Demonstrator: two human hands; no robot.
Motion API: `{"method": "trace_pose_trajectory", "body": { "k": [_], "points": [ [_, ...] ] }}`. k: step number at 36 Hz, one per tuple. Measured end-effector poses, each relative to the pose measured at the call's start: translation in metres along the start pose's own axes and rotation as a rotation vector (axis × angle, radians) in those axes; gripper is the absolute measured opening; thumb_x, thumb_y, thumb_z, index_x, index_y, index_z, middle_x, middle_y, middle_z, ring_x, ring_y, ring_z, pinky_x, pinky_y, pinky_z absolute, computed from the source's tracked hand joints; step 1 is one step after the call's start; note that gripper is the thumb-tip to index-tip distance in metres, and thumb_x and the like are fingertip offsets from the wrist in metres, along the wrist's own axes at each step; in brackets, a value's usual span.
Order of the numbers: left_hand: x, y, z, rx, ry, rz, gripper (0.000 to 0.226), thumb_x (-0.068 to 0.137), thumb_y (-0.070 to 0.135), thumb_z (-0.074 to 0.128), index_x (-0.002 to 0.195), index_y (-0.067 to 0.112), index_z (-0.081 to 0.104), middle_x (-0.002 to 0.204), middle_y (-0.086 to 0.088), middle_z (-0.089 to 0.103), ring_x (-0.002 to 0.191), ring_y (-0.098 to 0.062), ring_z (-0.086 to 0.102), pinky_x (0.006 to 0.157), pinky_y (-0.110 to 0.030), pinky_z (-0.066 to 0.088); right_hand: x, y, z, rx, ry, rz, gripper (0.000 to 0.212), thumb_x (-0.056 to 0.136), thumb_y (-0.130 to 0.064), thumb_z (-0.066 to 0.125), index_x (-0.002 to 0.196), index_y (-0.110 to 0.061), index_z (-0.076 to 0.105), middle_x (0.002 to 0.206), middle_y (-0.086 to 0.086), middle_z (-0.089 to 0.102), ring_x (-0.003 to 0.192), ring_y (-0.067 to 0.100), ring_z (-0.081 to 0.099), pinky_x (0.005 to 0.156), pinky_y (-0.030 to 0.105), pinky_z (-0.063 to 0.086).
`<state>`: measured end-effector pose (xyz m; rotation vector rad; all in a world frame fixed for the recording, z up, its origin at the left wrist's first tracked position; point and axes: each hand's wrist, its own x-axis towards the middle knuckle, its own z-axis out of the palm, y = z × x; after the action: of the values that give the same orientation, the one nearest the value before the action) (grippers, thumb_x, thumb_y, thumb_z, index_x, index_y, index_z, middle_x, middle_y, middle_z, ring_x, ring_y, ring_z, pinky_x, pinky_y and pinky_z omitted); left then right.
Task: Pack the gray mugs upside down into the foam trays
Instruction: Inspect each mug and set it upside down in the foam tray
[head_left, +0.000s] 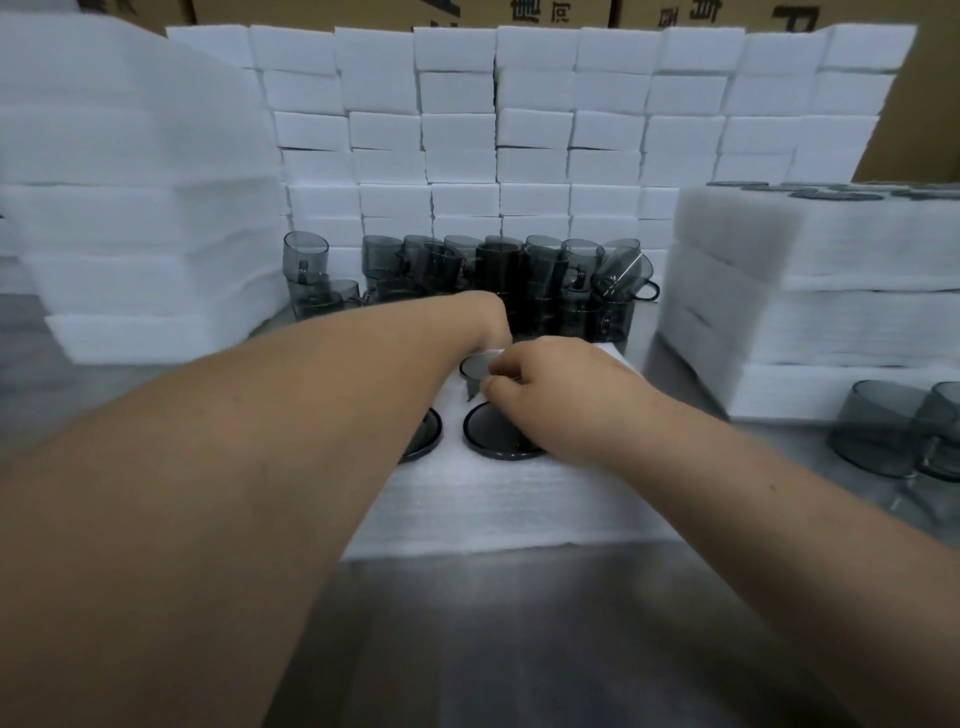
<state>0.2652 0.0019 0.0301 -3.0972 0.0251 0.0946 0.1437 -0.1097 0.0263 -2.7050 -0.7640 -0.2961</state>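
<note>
Right up close, a gray bench (519, 623) stands before walls of white foam blocks (535, 130). A foam tray (519, 504) lies on it, with two seated mugs (496, 434) upside down in its holes. The right hand (561, 382) pinches a third mug (475, 367) at the next hole. The left hand (485, 317) reaches just behind; I cannot tell if it grips anything.

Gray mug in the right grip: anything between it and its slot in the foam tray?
Nothing visible. The gray mug sits base-up, partly sunk into the foam tray, held by the right grip. Two seated mugs lie nearer the camera, beside it, not in its path. The slot itself is hidden.
</note>
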Motion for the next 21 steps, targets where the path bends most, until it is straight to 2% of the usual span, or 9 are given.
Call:
{"method": "trace_pose_trajectory", "body": {
  "k": [2, 4, 6, 11, 13, 14, 16, 18, 21],
  "points": [
    [-0.001, 0.000, -0.002, 0.011, 0.039, -0.012, 0.012, 0.093, 0.011, 0.046, 0.083, 0.006, 0.050, 0.065, -0.003, 0.037, 0.057, -0.015, 0.030, 0.050, -0.023, 0.029, 0.000, 0.000, 0.000, 0.009, -0.009, 0.003, 0.030, 0.093, -0.031, 0.039, 0.085, -0.014, 0.062, 0.082, 0.004, 0.058, 0.081, 0.022, 0.054, 0.055, 0.025, 0.034],
    [-0.003, 0.000, -0.002, 0.012, 0.055, -0.013, 0.019, 0.088, 0.004, 0.048, 0.069, 0.006, 0.046, 0.062, -0.004, 0.033, 0.054, -0.015, 0.025, 0.047, -0.023, 0.026, 0.000, 0.000, 0.000, 0.013, -0.020, 0.011, 0.030, 0.093, -0.031, 0.039, 0.081, -0.013, 0.059, 0.077, 0.003, 0.056, 0.079, 0.021, 0.053, 0.054, 0.025, 0.032],
    [-0.004, -0.002, -0.001, 0.001, 0.076, -0.019, 0.028, 0.086, 0.002, 0.050, 0.061, 0.009, 0.040, 0.061, -0.004, 0.033, 0.054, -0.015, 0.026, 0.046, -0.024, 0.026, 0.000, 0.000, 0.000, 0.010, -0.030, 0.015, 0.030, 0.093, -0.031, 0.039, 0.081, -0.012, 0.059, 0.077, 0.003, 0.056, 0.078, 0.021, 0.053, 0.053, 0.025, 0.033],
    [-0.005, -0.005, -0.004, -0.070, 0.215, 0.002, 0.030, 0.089, 0.002, 0.043, 0.061, 0.010, 0.041, 0.061, -0.004, 0.039, 0.054, -0.016, 0.033, 0.046, -0.025, 0.029, -0.002, -0.002, -0.001, 0.002, -0.029, 0.035, 0.030, 0.092, -0.031, 0.039, 0.085, -0.012, 0.061, 0.082, 0.002, 0.058, 0.082, 0.022, 0.054, 0.056, 0.025, 0.034],
    [-0.011, -0.005, -0.011, -0.112, 0.278, 0.016, 0.027, 0.089, 0.003, 0.041, 0.063, 0.010, 0.045, 0.063, -0.005, 0.043, 0.054, -0.016, 0.037, 0.046, -0.026, 0.030, -0.002, -0.003, -0.001, 0.015, -0.027, 0.052, 0.028, 0.092, -0.032, 0.040, 0.093, -0.015, 0.062, 0.092, 0.002, 0.061, 0.091, 0.022, 0.055, 0.061, 0.026, 0.037],
    [-0.016, -0.005, -0.016, -0.141, 0.305, 0.020, 0.024, 0.088, 0.004, 0.041, 0.066, 0.009, 0.049, 0.065, -0.005, 0.046, 0.056, -0.017, 0.040, 0.047, -0.027, 0.031, -0.003, -0.003, -0.001, 0.030, -0.029, 0.065, 0.028, 0.092, -0.034, 0.041, 0.105, -0.019, 0.061, 0.103, 0.001, 0.062, 0.100, 0.022, 0.055, 0.068, 0.028, 0.040],
    [-0.026, -0.004, -0.024, -0.242, 0.368, 0.033, 0.017, 0.089, 0.008, 0.041, 0.083, 0.007, 0.057, 0.078, -0.006, 0.052, 0.064, -0.020, 0.046, 0.051, -0.028, 0.034, -0.003, -0.003, -0.002, 0.056, -0.035, 0.092, 0.040, 0.092, -0.037, 0.042, 0.131, -0.025, 0.044, 0.124, 0.000, 0.058, 0.114, 0.022, 0.051, 0.083, 0.031, 0.041],
    [-0.038, -0.004, -0.029, -0.387, 0.481, 0.033, 0.016, 0.089, 0.013, 0.041, 0.095, 0.008, 0.055, 0.090, -0.007, 0.051, 0.076, -0.023, 0.048, 0.052, -0.029, 0.032, -0.003, -0.003, -0.002, 0.072, -0.023, 0.103, 0.048, 0.092, -0.038, 0.043, 0.137, -0.027, 0.032, 0.127, 0.001, 0.056, 0.115, 0.023, 0.051, 0.088, 0.033, 0.041],
    [-0.060, -0.007, -0.031, -0.569, 0.638, 0.011, 0.013, 0.091, 0.021, 0.040, 0.090, 0.011, 0.047, 0.093, -0.006, 0.048, 0.076, -0.023, 0.046, 0.049, -0.029, 0.025, -0.002, -0.002, -0.001, 0.111, -0.016, 0.132, 0.053, 0.092, -0.041, 0.043, 0.139, -0.022, 0.026, 0.126, 0.000, 0.056, 0.115, 0.022, 0.051, 0.089, 0.035, 0.040]
  ]
}}
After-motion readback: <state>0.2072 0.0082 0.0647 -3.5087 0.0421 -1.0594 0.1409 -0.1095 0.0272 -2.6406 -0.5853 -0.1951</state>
